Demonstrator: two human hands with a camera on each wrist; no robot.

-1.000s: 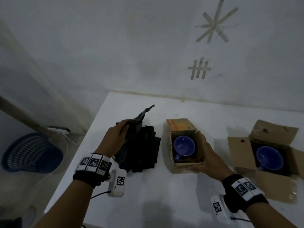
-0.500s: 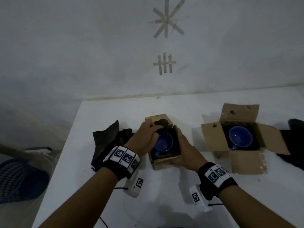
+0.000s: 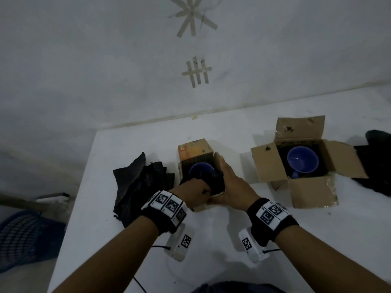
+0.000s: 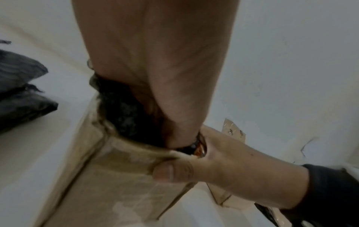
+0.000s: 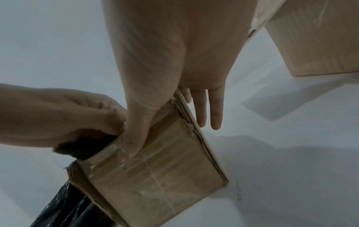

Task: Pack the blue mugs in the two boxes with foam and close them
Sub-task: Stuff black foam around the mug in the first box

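Note:
A small cardboard box [image 3: 194,150] stands mid-table with a blue mug [image 3: 200,170] inside. My left hand [image 3: 194,193] grips a piece of black foam [image 3: 214,182] and presses it into the box's near side, hiding part of the mug. In the left wrist view the foam [image 4: 124,116] sits under the curled fingers at the box rim [image 4: 120,153]. My right hand [image 3: 229,187] holds the box's right near corner, thumb [image 4: 165,172] on the near wall, fingers [image 5: 215,110] straight along the right side. A second open box [image 3: 268,163] to the right holds another blue mug [image 3: 302,162].
A pile of black foam sheets [image 3: 139,182] lies left of the small box, near the table's left edge. More black foam [image 3: 378,166] lies right of the second box. A blue basket [image 3: 25,240] sits on the floor at the left. The wall runs close behind.
My left hand left the foam pile with a piece, carried it right to the small box and now pushes it in at the near side. My right hand stayed on the box.

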